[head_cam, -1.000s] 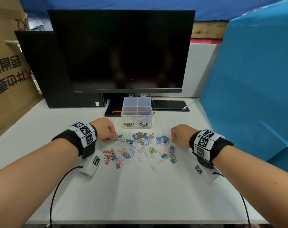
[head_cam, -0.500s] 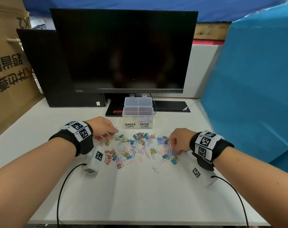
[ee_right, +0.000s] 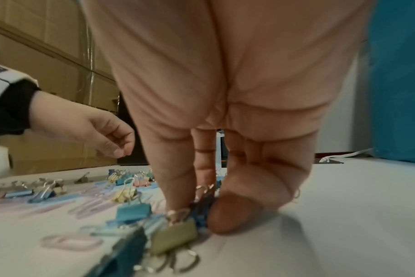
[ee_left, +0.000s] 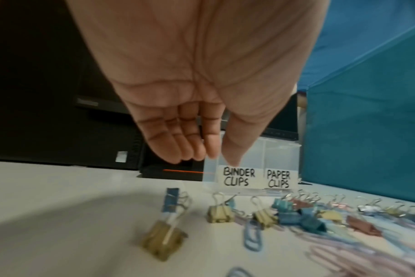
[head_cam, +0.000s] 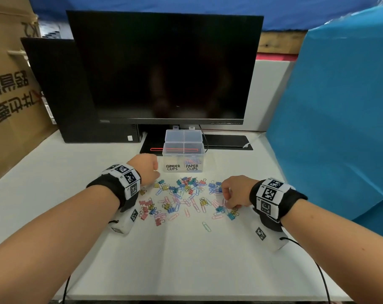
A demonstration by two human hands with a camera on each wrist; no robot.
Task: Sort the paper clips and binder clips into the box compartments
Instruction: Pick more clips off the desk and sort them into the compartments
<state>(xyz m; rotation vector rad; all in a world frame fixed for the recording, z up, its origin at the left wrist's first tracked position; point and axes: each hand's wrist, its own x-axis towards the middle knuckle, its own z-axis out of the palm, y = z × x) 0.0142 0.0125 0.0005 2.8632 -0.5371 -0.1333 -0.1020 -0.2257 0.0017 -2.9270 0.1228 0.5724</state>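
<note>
The right hand (ee_right: 225,116) is pinching a dark blue binder clip (ee_right: 203,209) between thumb and fingertips at the pile's (head_cam: 186,198) near right edge, likely to lift it; the left hand (ee_left: 192,78), fingers loosely curled and holding nothing visible, is hovering beside the box (head_cam: 183,157); its "paper clips" compartment (head_cam: 192,161) is holding some clips, while the "binder clips" compartment (head_cam: 173,161) is looking nearly bare.

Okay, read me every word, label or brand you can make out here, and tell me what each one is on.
"BINDER CLIPS": handwritten label on the left front of the clear box.
"PAPER CLIPS": handwritten label on its right front.
Monitor badge at the lower left bezel: too blurred to read.
Cardboard box: large printed characters seen upside down, not legible; "K2" near its top, also inverted.
Wrist bands: square coded markers, no words.
</note>
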